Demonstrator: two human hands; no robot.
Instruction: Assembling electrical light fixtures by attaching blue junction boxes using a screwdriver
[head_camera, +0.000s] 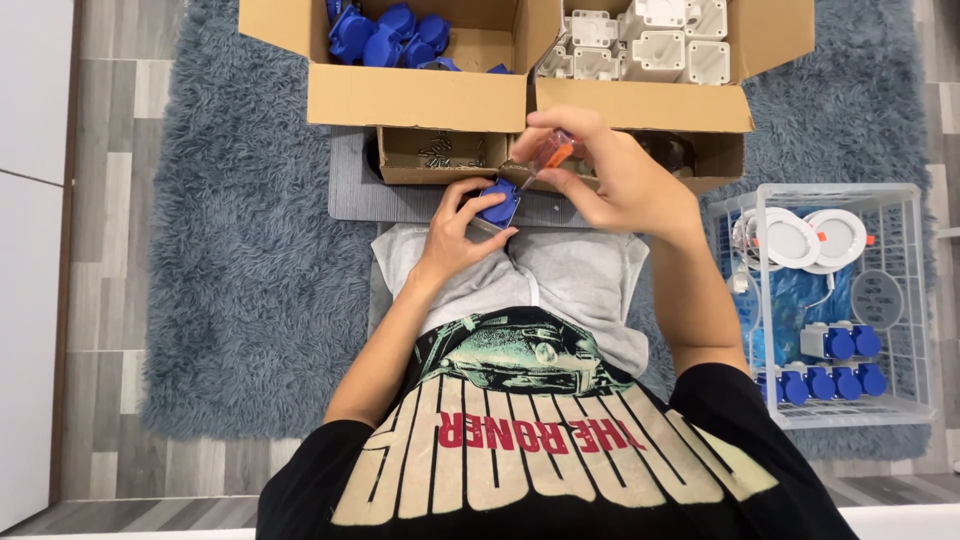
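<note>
The left hand (455, 235) grasps the blue socket part (499, 205) at frame centre, over the lap. The right hand (610, 175), at 3 o'clock of it, is clenched around an orange-handled screwdriver (548, 155). Risk: the tip may slip off and strike the left fingers (470, 190).

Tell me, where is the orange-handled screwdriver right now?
In the head view, the orange-handled screwdriver is in the right hand, just above the blue socket part held by the left hand, in front of the cardboard boxes.
</note>
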